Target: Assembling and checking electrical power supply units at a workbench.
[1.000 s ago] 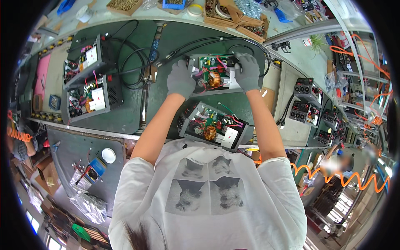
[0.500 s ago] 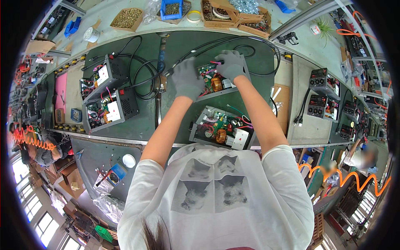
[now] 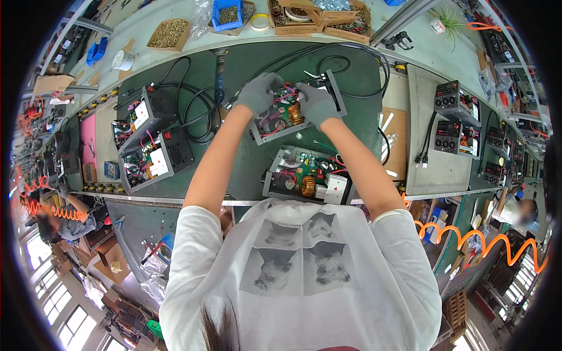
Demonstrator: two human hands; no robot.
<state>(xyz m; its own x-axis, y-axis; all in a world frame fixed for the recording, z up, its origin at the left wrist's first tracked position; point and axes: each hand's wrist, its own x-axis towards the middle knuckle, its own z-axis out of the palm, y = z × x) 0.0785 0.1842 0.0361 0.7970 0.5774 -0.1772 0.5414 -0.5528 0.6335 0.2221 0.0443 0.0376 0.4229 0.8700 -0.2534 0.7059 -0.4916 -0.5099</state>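
Both my hands wear grey gloves and work inside an open grey metal case (image 3: 275, 134) holding a green circuit board and a copper coil (image 3: 295, 113). My left hand (image 3: 257, 95) bends over its left side, fingers curled in near red and pink wires (image 3: 287, 89). From the right, my right hand (image 3: 318, 105) reaches in, its fingers bent toward those wires. What either hand pinches is too small to make out. A second open case (image 3: 301, 175) with board, coil and white plate lies closer to me. Behind the worked case runs a black cable (image 3: 293, 60).
Two more open cases (image 3: 167, 153) with coiled black cables stand on the left; black units (image 3: 448, 136) stand on the right. Screw boxes (image 3: 168, 35) and a blue bin (image 3: 227, 14) line the far shelf. An orange coiled hose (image 3: 462, 240) hangs at right. People work at both sides.
The worked case has shifted slightly left and tilted, its right end now showing. My left hand has moved up and left, my right hand nearer and left. Both have closed in around the wires.
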